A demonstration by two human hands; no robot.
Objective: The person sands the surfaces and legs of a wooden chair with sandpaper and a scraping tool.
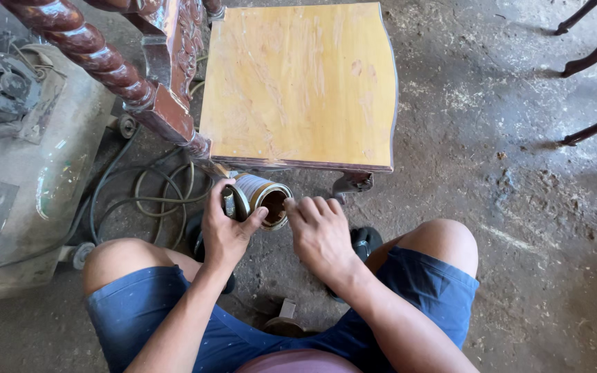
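The tin (262, 199) is held tipped on its side by the left hand (226, 231), just below the wooden seat (298, 83), its open mouth turned toward the right hand (319, 231), whose bent, empty fingers are touching the rim.

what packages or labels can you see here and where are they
Small round tin: on its side below the wooden seat's front edge, held by the left hand, right hand at its open mouth; pale striped label, dark brown inside.
No signs or screens.
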